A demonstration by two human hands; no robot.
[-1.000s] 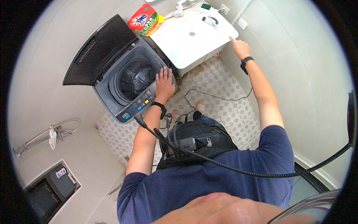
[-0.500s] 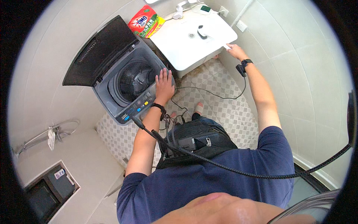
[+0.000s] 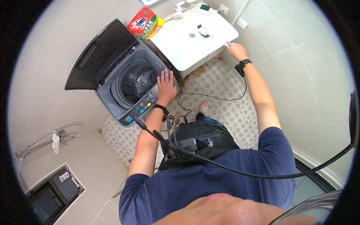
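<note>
My right hand [image 3: 237,50] is closed round the white handle of a long-handled scrub brush [image 3: 215,36]. The brush's dark-edged head rests in the white washbasin [image 3: 176,52], to the right of the drain [image 3: 192,35]. My left hand [image 3: 166,87] lies flat, fingers outstretched, on the front right corner of a grey top-loading washing machine [image 3: 131,93], beside its control buttons. The machine's dark lid [image 3: 101,54] stands raised, and its metal drum [image 3: 138,83] shows inside.
Behind the basin's left corner stands a red and green detergent bag [image 3: 144,23]. A white tap [image 3: 177,12] is at the basin's back edge. A thin black cable [image 3: 217,96] hangs from my right wrist across the tiled floor. A shower fitting [image 3: 56,138] is on the left wall.
The brush head has shifted slightly to the left and tilted within the basin. My right hand keeps its grip, and my left hand stays on the washing machine.
</note>
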